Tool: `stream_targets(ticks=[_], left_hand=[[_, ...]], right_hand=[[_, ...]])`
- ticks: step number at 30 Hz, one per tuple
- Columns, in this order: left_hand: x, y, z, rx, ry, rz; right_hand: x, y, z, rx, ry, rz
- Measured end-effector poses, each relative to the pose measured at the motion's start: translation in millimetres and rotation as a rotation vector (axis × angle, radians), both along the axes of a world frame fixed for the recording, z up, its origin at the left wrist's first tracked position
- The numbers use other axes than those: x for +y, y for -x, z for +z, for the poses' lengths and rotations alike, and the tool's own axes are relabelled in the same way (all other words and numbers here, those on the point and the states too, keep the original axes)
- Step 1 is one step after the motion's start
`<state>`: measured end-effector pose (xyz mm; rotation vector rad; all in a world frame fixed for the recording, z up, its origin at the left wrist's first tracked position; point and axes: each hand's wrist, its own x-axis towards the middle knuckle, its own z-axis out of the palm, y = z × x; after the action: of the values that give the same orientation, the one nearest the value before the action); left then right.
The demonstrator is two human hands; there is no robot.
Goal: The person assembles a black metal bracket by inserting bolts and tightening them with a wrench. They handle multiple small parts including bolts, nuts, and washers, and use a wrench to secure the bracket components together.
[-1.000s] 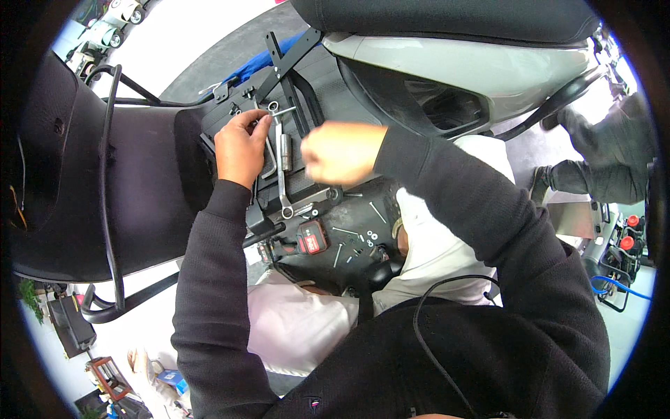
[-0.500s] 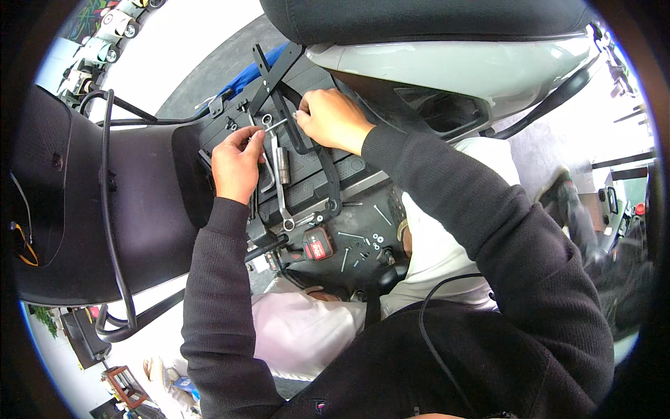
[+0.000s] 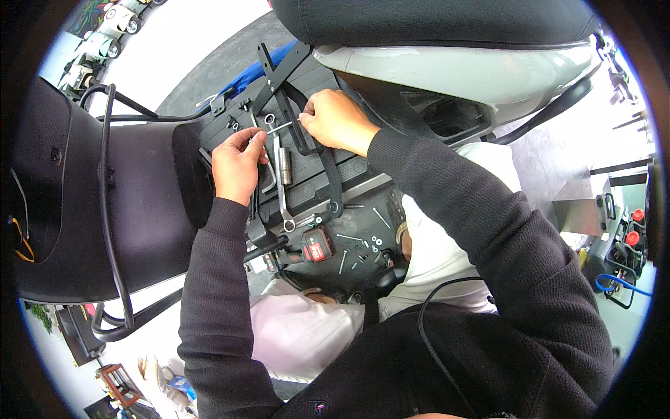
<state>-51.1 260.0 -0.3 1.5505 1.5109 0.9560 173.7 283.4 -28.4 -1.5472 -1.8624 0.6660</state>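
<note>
A thin metal bolt or rod (image 3: 282, 127) runs between my hands, next to a black metal bracket (image 3: 273, 85) on the scooter's ribbed floorboard (image 3: 305, 188). My left hand (image 3: 236, 166) is closed in a pinch by its left end. At the other end, the fingers of my right hand (image 3: 340, 123) are curled together, with their tips partly hidden. Beneath the hands lie a long ring wrench (image 3: 280, 201), a silver socket (image 3: 285, 166) and a bent hex key (image 3: 269, 184).
A red-and-black cordless power tool (image 3: 315, 244) rests on the ground, beside several loose bolts (image 3: 350, 237) and washers (image 3: 377, 241). The black seat (image 3: 433, 21) and pale side panel (image 3: 419, 73) rise at the right; the dark front shield (image 3: 139, 202) stands at the left.
The whole view has shifted slightly. Both hands keep nearly the same pose around the thin metal piece. A blurred dark figure at the right edge is gone, uncovering a metal box and red-capped items.
</note>
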Motion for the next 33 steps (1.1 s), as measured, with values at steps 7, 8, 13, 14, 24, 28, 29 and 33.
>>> stream_targets(ticks=[7, 8, 13, 14, 24, 28, 29, 33], left_hand=[[1.2, 1.3, -10.2, -0.081, 0.043, -0.005], [0.8, 0.4, -11.5, -0.084, 0.031, -0.012], [-3.4, -4.0, -11.0, -0.059, 0.005, -0.019], [-4.3, -4.7, -9.8, -0.069, 0.010, -0.017], [-4.0, -3.6, -5.6, -0.244, 0.261, -0.068], [-0.4, -10.3, -5.0, -0.305, 0.374, -0.064], [1.0, -12.1, -3.6, -0.308, 0.401, -0.053], [7.3, -19.2, 2.9, -0.478, 0.551, -0.121]], right_hand=[[-1.9, 2.5, 2.3, 0.111, 0.095, -0.052], [-2.7, 2.9, 2.1, 0.096, 0.101, -0.058], [-10.0, 5.8, 1.7, 0.036, 0.122, -0.114], [-11.2, 6.5, 2.1, 0.037, 0.112, -0.120], [-10.1, 9.8, -2.8, 0.110, 0.116, -0.065], [-6.5, 8.9, -7.1, 0.159, 0.163, -0.026], [-5.9, 8.2, -7.7, 0.160, 0.159, -0.011], [-5.2, 6.2, -8.3, 0.178, 0.147, 0.020]])
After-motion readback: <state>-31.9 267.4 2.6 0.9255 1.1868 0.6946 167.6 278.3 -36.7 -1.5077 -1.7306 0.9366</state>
